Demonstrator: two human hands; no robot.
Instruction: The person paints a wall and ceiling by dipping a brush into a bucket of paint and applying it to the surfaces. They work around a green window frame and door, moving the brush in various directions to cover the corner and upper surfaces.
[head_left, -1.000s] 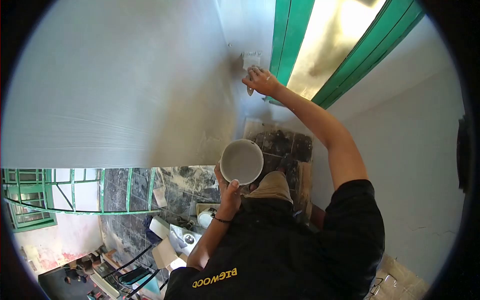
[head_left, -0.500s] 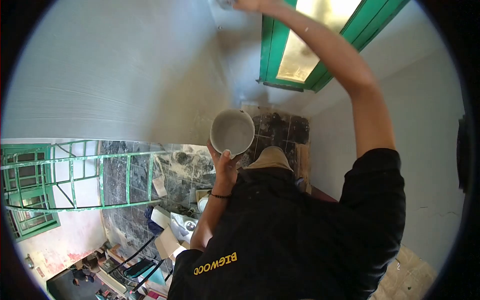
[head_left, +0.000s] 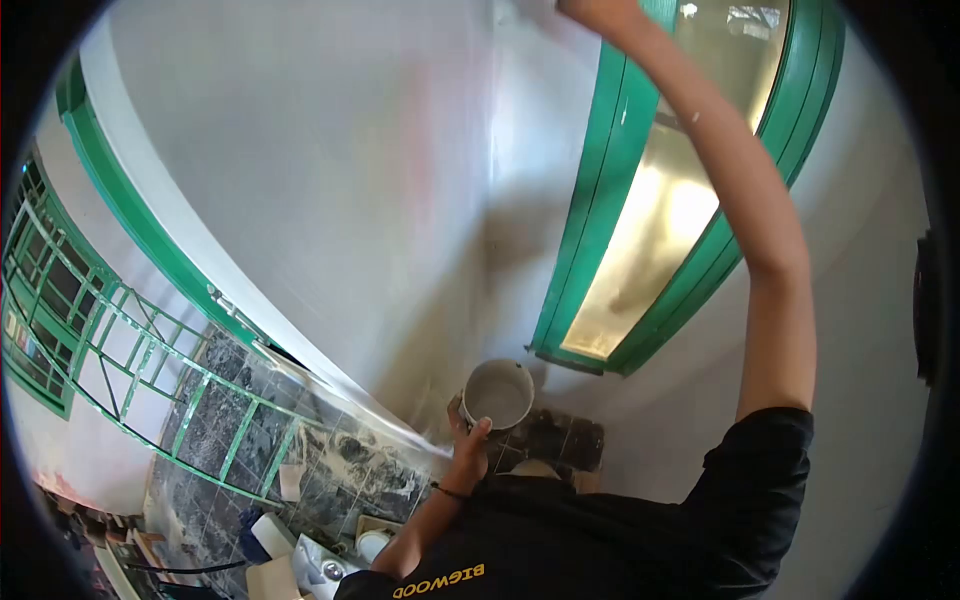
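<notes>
My left hand [head_left: 470, 445], with a dark bracelet at its wrist, is closed on the near rim of a round whitish bucket [head_left: 500, 394]. The thumb lies over the rim and the bucket's inside looks pale grey. High at the top edge, my right hand [head_left: 598, 12] is raised near the pale wall [head_left: 330, 150], beside the green window frame [head_left: 630, 120]. Its fingers look closed, but they are blurred and partly cut off by the frame edge, so what they hold cannot be made out.
A green-painted metal scaffold [head_left: 190, 430] stands at left on a dark tiled floor [head_left: 340, 450] with pale dusty smears. Boxes [head_left: 272, 580] and other clutter lie at the lower left. Frosted glass [head_left: 640, 230] fills the green frame at right.
My view has tilted upward, so the bucket and left hand sit lower in the picture. More of the window and a green frame at left show. The right arm stays raised.
</notes>
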